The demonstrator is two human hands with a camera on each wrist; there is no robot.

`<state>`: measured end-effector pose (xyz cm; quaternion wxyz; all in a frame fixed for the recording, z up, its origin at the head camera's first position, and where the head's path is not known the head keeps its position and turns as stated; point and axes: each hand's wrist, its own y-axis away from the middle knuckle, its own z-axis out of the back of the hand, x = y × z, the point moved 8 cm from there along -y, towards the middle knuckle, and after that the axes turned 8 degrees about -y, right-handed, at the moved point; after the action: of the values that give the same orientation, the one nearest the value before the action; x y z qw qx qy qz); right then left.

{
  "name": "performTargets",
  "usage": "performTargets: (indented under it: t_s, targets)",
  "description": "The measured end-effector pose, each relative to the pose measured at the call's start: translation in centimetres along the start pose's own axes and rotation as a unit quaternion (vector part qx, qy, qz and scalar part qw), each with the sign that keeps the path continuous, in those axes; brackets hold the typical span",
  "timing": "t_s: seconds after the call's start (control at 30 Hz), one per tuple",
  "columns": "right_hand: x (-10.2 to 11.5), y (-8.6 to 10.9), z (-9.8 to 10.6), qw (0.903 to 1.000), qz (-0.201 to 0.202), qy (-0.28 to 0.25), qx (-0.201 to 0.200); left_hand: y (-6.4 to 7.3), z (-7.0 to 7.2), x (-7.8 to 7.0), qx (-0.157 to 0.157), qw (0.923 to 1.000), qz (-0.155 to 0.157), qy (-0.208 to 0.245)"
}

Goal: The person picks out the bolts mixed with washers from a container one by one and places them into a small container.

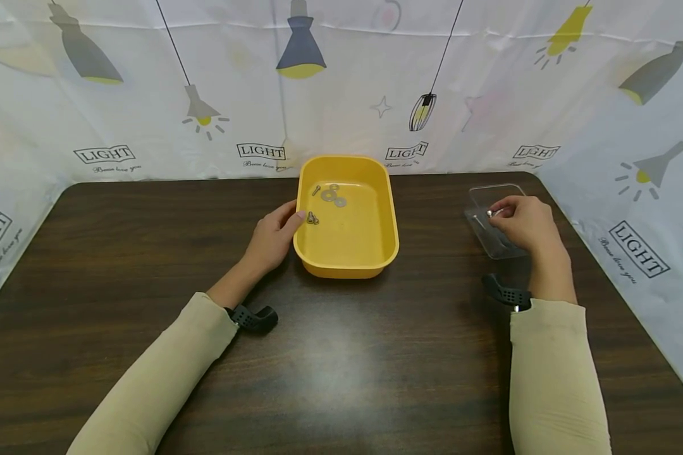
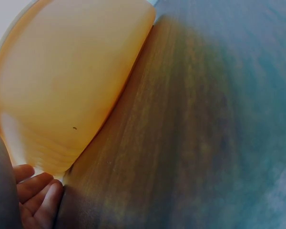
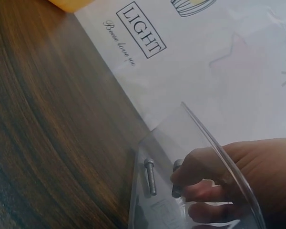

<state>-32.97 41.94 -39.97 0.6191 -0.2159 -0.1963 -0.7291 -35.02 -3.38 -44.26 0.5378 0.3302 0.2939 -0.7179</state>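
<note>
My left hand (image 1: 273,235) grips the left rim of a yellow plastic tub (image 1: 350,268), thumb over the edge and fingers along the outer wall. In the left wrist view, the fingers (image 2: 32,191) lie against the tub's lower side. Inside the tub are several flat washers (image 1: 328,196), a small screw (image 1: 316,189) and short bolts (image 1: 312,219) near the thumb. At the right, my right hand (image 1: 526,222) reaches into a clear plastic box (image 1: 503,248) and pinches a metal bolt (image 3: 177,188) between thumb and fingers. Another socket-head bolt (image 3: 150,177) lies beside it in the box.
The dark wood-grain table (image 1: 341,366) carries both containers near its back edge, the box toward the right corner. A white printed sheet (image 1: 341,88) hangs behind and along both sides. Black wrist straps (image 1: 253,319) sit at both cuffs.
</note>
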Motion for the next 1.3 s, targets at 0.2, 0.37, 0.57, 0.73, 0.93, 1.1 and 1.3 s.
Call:
performTargets:
  t_s: [0.2,0.37,0.57,0.73,0.93,1.1,1.3]
  targets:
    - [-0.2,0.0,-0.2,0.9998,-0.004,0.013,0.011,0.0,-0.1,-0.1,0.002,1.0000,-0.001,-0.001]
    - [-0.2,-0.1,-0.3,0.9995,-0.008,0.026,0.017,0.0,-0.1,0.0,0.000,1.0000,0.000,-0.003]
    - [-0.4,-0.2,-0.7,0.9981,-0.025,0.045,0.035,-0.1,0.0,-0.1,-0.004,1.0000,-0.008,-0.003]
    - [-0.3,-0.2,-1.0,0.9973,-0.032,0.049,0.045,-0.2,-0.1,0.0,-0.007,0.9999,-0.009,-0.008]
    - [-0.3,-0.3,-1.1,0.9966,-0.033,0.051,0.055,-0.1,0.0,0.0,-0.005,1.0000,-0.005,-0.005]
    - [-0.2,-0.3,-1.2,0.9963,-0.032,0.051,0.061,0.0,0.0,-0.1,-0.006,0.9999,-0.006,-0.009]
    - [-0.3,-0.1,-1.2,0.9960,-0.038,0.047,0.065,0.1,0.0,-0.1,-0.003,1.0000,-0.003,-0.008]
